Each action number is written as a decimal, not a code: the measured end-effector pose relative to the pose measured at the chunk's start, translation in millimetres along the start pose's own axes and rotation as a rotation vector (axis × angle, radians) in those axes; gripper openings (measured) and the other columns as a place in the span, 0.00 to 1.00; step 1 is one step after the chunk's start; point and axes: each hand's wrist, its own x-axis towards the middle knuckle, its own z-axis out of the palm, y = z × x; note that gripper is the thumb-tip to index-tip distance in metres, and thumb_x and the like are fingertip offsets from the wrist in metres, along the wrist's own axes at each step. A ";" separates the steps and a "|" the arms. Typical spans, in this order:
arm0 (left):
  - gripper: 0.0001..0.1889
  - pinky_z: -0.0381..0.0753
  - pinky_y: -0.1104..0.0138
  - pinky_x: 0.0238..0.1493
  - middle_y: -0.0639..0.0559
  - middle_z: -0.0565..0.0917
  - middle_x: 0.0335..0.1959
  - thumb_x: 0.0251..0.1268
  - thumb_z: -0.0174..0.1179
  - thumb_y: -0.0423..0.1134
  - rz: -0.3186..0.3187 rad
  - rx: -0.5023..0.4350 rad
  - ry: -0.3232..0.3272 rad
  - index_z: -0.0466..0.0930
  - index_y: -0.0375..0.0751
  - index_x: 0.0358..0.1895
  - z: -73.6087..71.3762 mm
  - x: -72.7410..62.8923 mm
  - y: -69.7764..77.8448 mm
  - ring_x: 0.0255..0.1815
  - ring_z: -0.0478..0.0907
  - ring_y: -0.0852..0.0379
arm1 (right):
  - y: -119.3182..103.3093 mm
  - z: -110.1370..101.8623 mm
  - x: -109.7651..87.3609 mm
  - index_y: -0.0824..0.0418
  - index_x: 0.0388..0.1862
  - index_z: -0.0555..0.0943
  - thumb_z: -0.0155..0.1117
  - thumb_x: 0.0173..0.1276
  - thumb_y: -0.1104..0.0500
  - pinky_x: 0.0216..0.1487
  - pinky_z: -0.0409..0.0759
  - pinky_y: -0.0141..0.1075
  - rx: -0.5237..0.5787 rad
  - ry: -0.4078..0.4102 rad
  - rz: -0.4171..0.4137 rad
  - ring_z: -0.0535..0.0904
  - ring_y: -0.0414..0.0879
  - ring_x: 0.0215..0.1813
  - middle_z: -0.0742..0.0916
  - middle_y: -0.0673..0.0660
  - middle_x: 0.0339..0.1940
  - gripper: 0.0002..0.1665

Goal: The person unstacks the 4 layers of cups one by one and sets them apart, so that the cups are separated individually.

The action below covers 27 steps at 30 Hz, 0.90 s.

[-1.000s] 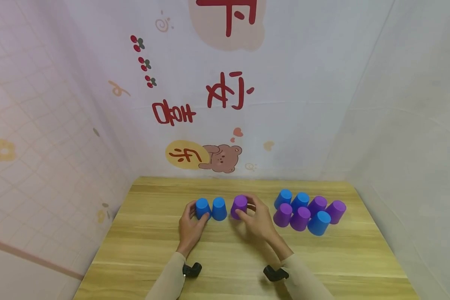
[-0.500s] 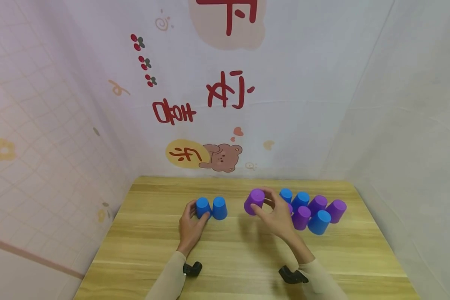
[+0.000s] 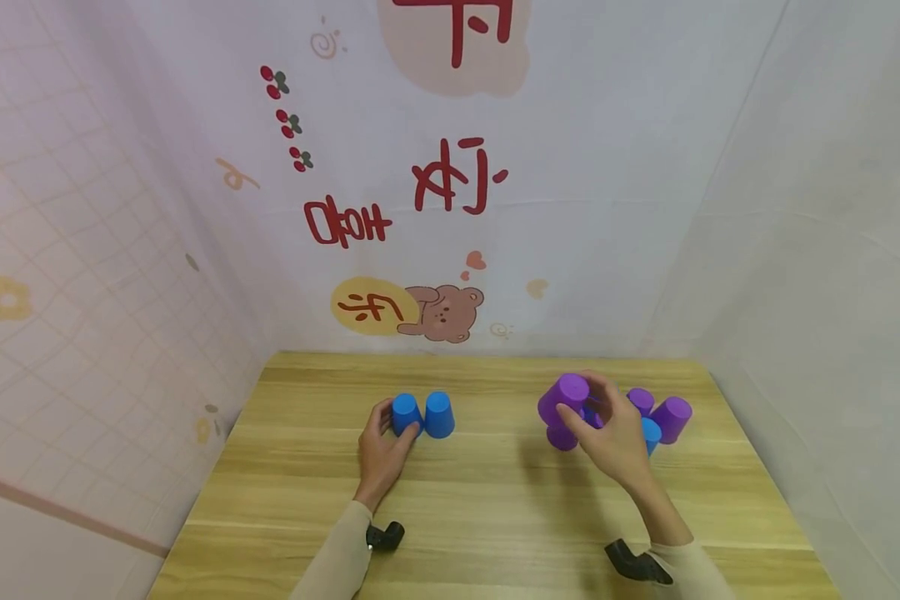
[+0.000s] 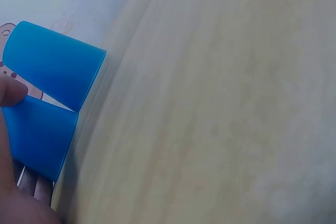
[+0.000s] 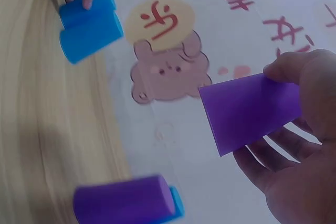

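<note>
My left hand [image 3: 382,458] holds an upside-down blue cup [image 3: 405,408] on the table, thumb on the near side and fingers behind it. A second blue cup [image 3: 440,415] stands upside down right beside it; in the left wrist view the bases of the held cup [image 4: 42,137] and its neighbour [image 4: 55,66] meet at the rims. My right hand [image 3: 617,437] grips a purple cup [image 3: 561,400] between thumb and fingers, raised off the table with its mouth downward. Under it in the head view, a standing purple cup [image 3: 561,438] is partly covered.
Behind my right hand stand more upside-down cups, among them purple ones [image 3: 673,420] and a blue one [image 3: 651,435]; others there are hidden by the hand. The wooden table [image 3: 465,517] backs onto a white cloth wall [image 3: 592,275] with printed drawings.
My right hand has lifted the purple cup from beside the two blue cups and carried it right, over the edge of the cup group. My left hand has stayed in place.
</note>
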 end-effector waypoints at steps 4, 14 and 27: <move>0.32 0.82 0.41 0.82 0.39 0.87 0.71 0.71 0.78 0.36 0.005 0.009 0.011 0.79 0.41 0.75 -0.4 0.3 0.0 0.76 0.84 0.38 | 2.3 -19.6 -3.2 0.66 0.72 0.81 0.81 0.69 0.71 0.65 0.86 0.19 -0.022 0.046 0.002 0.86 0.24 0.61 0.90 0.51 0.62 0.34; 0.31 0.83 0.38 0.80 0.37 0.87 0.70 0.71 0.77 0.35 0.026 0.024 0.037 0.79 0.40 0.75 -0.9 0.9 2.3 0.74 0.85 0.35 | 7.5 -60.1 -10.8 0.68 0.72 0.81 0.80 0.69 0.74 0.62 0.85 0.16 -0.079 0.125 0.051 0.87 0.24 0.58 0.87 0.28 0.57 0.34; 0.32 0.81 0.41 0.83 0.39 0.86 0.72 0.70 0.78 0.37 -0.016 0.002 0.001 0.78 0.43 0.76 -0.3 0.5 4.8 0.76 0.84 0.38 | 26.4 -110.2 -27.5 0.70 0.75 0.77 0.77 0.67 0.78 0.63 0.82 0.13 -0.101 0.246 0.105 0.86 0.26 0.61 0.88 0.34 0.59 0.37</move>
